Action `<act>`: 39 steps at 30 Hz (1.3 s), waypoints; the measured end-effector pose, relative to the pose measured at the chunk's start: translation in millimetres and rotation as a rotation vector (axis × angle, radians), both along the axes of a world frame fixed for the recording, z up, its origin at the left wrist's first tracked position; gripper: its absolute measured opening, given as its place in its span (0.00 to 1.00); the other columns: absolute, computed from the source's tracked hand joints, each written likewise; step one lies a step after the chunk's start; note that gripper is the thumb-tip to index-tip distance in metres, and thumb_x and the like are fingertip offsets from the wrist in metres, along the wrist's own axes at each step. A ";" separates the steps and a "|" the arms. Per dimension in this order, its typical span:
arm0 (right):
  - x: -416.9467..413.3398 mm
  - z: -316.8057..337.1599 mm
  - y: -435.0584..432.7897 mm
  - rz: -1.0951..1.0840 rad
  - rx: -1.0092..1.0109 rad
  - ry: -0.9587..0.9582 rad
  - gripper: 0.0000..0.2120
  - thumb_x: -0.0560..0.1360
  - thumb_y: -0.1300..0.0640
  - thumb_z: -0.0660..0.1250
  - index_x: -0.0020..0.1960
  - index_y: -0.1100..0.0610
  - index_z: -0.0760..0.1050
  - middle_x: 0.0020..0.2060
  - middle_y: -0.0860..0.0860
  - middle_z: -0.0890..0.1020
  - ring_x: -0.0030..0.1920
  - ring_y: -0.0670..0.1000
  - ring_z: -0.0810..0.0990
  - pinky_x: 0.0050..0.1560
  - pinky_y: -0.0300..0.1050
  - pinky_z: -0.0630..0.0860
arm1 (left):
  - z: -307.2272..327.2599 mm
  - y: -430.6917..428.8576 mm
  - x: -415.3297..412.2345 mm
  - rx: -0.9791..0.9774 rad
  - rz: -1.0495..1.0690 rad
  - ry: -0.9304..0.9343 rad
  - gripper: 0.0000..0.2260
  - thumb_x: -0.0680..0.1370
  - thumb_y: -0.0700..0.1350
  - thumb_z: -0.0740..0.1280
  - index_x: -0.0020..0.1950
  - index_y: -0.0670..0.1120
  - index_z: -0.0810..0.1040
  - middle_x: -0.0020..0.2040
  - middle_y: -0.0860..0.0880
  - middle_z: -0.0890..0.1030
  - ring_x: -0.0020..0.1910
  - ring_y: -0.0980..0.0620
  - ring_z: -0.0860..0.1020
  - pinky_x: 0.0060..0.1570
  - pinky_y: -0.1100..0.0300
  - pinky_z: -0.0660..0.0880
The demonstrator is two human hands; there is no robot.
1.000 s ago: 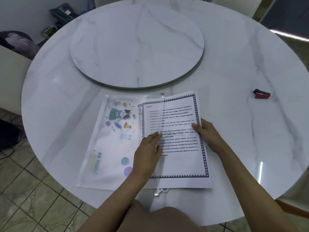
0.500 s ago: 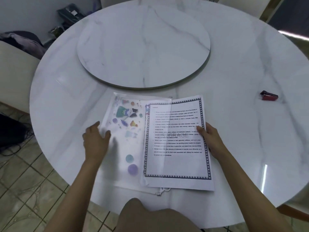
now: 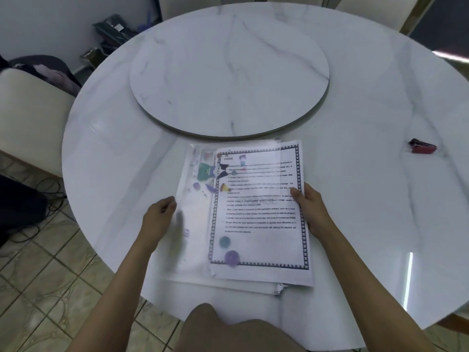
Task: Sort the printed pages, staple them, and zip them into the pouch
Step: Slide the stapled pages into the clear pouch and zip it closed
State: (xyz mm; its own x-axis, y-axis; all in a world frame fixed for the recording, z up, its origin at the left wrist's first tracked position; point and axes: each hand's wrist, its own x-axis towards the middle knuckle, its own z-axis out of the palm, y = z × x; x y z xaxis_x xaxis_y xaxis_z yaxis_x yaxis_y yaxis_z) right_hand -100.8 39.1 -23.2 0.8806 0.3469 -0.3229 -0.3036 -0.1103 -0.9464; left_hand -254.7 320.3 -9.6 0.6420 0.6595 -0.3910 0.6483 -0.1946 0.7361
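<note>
A translucent pouch (image 3: 193,224) with coloured cartoon prints lies on the white marble table (image 3: 355,199), its zipper pull (image 3: 278,292) at the near right corner. The printed pages (image 3: 264,240), bordered in black, sit most of the way inside it, with their right strip sticking out of the pouch's right side. My right hand (image 3: 311,212) pinches the pages' right edge. My left hand (image 3: 160,217) holds the pouch's left edge, thumb on top. A red stapler (image 3: 422,146) lies far to the right.
A round marble turntable (image 3: 228,72) fills the table's middle, just beyond the pouch. A cream chair (image 3: 28,118) stands at the left over a tiled floor with cables. My knee (image 3: 228,329) shows under the near table edge.
The pages have slid left, deeper into the pouch. My left hand went from the pouch's opening to its left edge and grips it there. My right hand kept hold of the pages.
</note>
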 end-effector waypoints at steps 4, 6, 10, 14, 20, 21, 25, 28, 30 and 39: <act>-10.9 9.4 15.1 0.021 0.018 -0.053 0.08 0.78 0.56 0.61 0.56 0.49 0.74 0.52 0.47 0.81 0.51 0.47 0.82 0.53 0.45 0.79 | 0.7 -2.4 -4.9 -0.038 -0.065 -0.083 0.12 0.80 0.43 0.60 0.62 0.44 0.76 0.58 0.47 0.78 0.54 0.49 0.76 0.56 0.58 0.71; -15.8 17.5 17.7 0.003 0.053 -0.055 0.08 0.78 0.56 0.61 0.55 0.49 0.75 0.52 0.48 0.82 0.51 0.49 0.82 0.52 0.45 0.79 | 2.1 -5.7 -8.5 -0.098 -0.056 -0.190 0.11 0.80 0.44 0.60 0.62 0.47 0.74 0.53 0.49 0.78 0.47 0.52 0.75 0.44 0.64 0.72; -23.7 40.8 20.4 0.017 0.159 -0.026 0.10 0.78 0.58 0.61 0.58 0.53 0.75 0.49 0.47 0.84 0.50 0.49 0.83 0.48 0.43 0.80 | 4.6 -15.1 -10.5 -0.302 -0.033 -0.331 0.11 0.80 0.46 0.58 0.63 0.50 0.65 0.49 0.51 0.77 0.43 0.55 0.77 0.35 0.70 0.75; -27.6 60.9 23.1 0.100 0.163 -0.005 0.12 0.77 0.57 0.61 0.60 0.56 0.75 0.50 0.51 0.84 0.50 0.53 0.83 0.47 0.46 0.81 | 7.6 -23.7 -4.6 -0.393 -0.060 -0.347 0.13 0.79 0.45 0.61 0.63 0.45 0.70 0.52 0.47 0.82 0.43 0.54 0.82 0.37 0.64 0.78; -32.5 72.1 21.1 0.234 0.238 0.142 0.14 0.76 0.58 0.60 0.59 0.61 0.74 0.52 0.58 0.83 0.52 0.58 0.82 0.46 0.48 0.81 | 13.5 -37.0 -2.4 -0.386 -0.024 -0.430 0.07 0.78 0.42 0.64 0.55 0.44 0.72 0.50 0.52 0.82 0.40 0.56 0.83 0.35 0.66 0.78; -31.5 73.2 19.3 0.242 0.249 0.131 0.14 0.77 0.58 0.60 0.60 0.61 0.74 0.53 0.58 0.82 0.52 0.59 0.82 0.47 0.49 0.81 | 13.5 -36.4 -1.9 -0.386 -0.017 -0.436 0.06 0.78 0.41 0.64 0.54 0.46 0.73 0.50 0.52 0.82 0.41 0.56 0.83 0.36 0.66 0.78; -23.8 74.8 2.7 0.082 0.178 0.085 0.11 0.79 0.58 0.59 0.58 0.58 0.75 0.49 0.53 0.84 0.49 0.53 0.83 0.45 0.43 0.80 | 13.2 -32.7 1.0 -0.363 -0.003 -0.438 0.05 0.78 0.41 0.63 0.52 0.50 0.72 0.49 0.53 0.82 0.41 0.58 0.83 0.38 0.66 0.79; -22.5 62.4 -18.1 -0.033 0.081 0.053 0.09 0.79 0.61 0.58 0.55 0.57 0.75 0.49 0.56 0.82 0.49 0.54 0.83 0.48 0.45 0.81 | 7.9 -25.3 3.9 -0.275 -0.019 -0.353 0.07 0.78 0.43 0.64 0.56 0.47 0.71 0.51 0.50 0.81 0.39 0.58 0.82 0.36 0.66 0.77; -27.5 51.2 -31.2 -0.048 -0.006 0.044 0.09 0.79 0.63 0.58 0.55 0.57 0.75 0.50 0.58 0.82 0.49 0.54 0.83 0.49 0.44 0.81 | 1.4 -20.8 6.0 -0.194 -0.046 -0.248 0.14 0.77 0.44 0.65 0.62 0.44 0.70 0.58 0.45 0.78 0.48 0.51 0.79 0.45 0.62 0.74; -78.6 15.3 -61.6 0.130 -0.548 -0.119 0.09 0.75 0.62 0.65 0.50 0.50 0.76 0.46 0.49 0.82 0.46 0.45 0.80 0.45 0.26 0.71 | -2.8 -36.9 0.2 0.306 -0.267 -0.202 0.24 0.75 0.39 0.68 0.69 0.43 0.68 0.66 0.41 0.71 0.64 0.44 0.69 0.64 0.60 0.64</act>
State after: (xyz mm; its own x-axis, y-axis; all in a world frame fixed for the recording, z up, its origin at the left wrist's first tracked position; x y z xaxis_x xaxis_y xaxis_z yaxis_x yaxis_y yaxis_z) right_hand -179.4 -22.5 -7.9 0.8830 0.2650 -0.3874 -0.1497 -0.6232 -0.7676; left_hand -254.5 283.4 -12.3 0.8487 0.5262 -0.0534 0.3952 -0.5637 0.7253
